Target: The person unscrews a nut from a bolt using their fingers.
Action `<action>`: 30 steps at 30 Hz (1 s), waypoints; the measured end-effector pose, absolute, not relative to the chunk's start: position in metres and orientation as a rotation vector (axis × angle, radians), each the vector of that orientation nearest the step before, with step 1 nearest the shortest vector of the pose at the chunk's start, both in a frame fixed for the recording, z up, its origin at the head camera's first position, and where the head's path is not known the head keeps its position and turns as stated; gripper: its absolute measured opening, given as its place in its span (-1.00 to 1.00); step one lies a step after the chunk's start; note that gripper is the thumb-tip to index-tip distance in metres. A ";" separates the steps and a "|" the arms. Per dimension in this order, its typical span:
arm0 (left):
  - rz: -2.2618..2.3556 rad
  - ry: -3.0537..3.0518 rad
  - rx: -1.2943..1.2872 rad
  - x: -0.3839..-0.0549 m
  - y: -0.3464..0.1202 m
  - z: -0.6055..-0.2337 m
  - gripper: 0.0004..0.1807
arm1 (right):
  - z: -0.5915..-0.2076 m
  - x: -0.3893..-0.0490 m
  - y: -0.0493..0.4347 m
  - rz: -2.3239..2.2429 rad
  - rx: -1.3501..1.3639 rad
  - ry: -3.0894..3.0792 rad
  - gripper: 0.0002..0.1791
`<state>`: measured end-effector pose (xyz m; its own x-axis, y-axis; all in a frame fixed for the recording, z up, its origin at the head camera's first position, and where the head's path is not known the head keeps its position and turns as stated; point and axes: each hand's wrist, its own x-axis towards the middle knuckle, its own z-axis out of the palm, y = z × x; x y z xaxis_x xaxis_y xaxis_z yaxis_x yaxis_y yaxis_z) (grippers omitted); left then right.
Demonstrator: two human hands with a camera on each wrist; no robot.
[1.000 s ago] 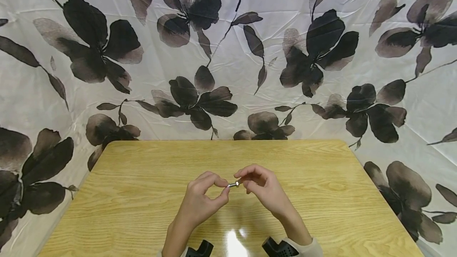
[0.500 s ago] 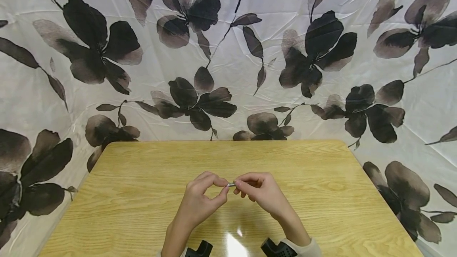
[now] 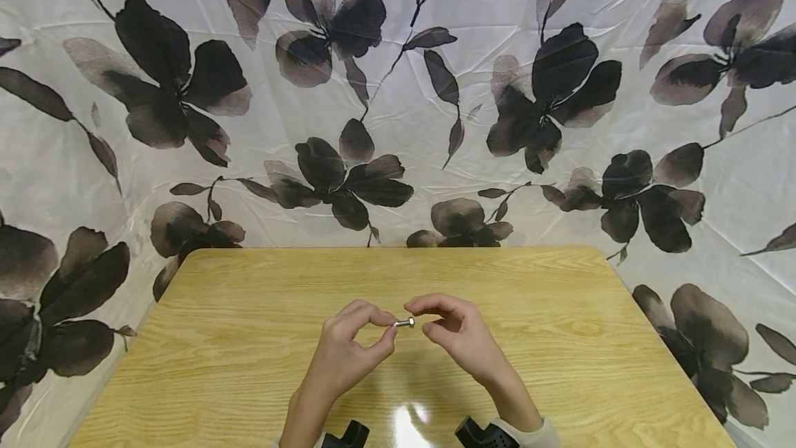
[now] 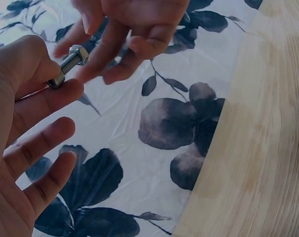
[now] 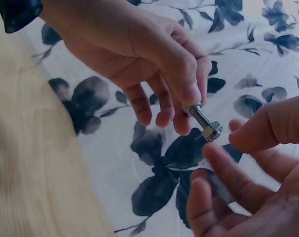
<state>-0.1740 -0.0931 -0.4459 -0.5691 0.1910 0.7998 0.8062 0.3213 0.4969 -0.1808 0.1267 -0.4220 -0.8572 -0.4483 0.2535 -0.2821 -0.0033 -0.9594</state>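
Observation:
My left hand [image 3: 349, 343] pinches one end of a small silver bolt [image 3: 401, 323] between thumb and index finger. The threaded shank [image 4: 69, 64] points away from that grip toward the right hand. On its far end sits a hex nut [image 5: 212, 131], with a length of bare thread between it and the left fingertips. My right hand [image 3: 463, 330] is just beside the nut, thumb and index finger spread apart and holding nothing. In the right wrist view, its index fingertip [image 5: 211, 149] lies right by the nut. The left hand's other fingers [image 4: 45, 138] extend loosely.
Both hands are above a light wood-grain table [image 3: 249, 282]. A white cloth with dark flowers [image 3: 435, 123] hangs behind it and along its sides. Black devices [image 3: 485, 432] are worn at both wrists. A bright reflection shows near the table's front.
Half a second ago the right thumb and index finger were closed over the nut end; now they have parted and uncovered it. The left hand keeps its pinch, nearly still.

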 end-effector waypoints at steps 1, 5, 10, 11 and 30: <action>-1.255 -1.961 -0.876 -0.174 -0.093 -0.446 -0.80 | -0.422 -0.181 0.127 -1.982 -0.750 2.133 -0.76; -1.268 -1.974 -0.868 -0.174 -0.094 -0.447 -0.97 | -0.423 -0.183 0.126 -1.867 -0.593 2.195 -0.73; -1.290 -1.995 -0.864 -0.174 -0.095 -0.447 -0.90 | -0.424 -0.183 0.125 -1.798 -0.560 2.197 -0.70; -1.294 -1.999 -0.865 -0.174 -0.095 -0.447 -0.91 | -0.424 -0.182 0.126 -1.802 -0.567 2.198 -0.72; -1.299 -1.961 -0.863 -0.174 -0.092 -0.446 -0.86 | -0.419 -0.181 0.124 -1.896 -0.611 2.151 -0.70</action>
<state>-0.1740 -0.0918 -0.4461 -0.5907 0.1784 0.7869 0.7941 0.3011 0.5279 -0.1811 0.1243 -0.4191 -0.8922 -0.4371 0.1134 -0.1674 0.0871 -0.9820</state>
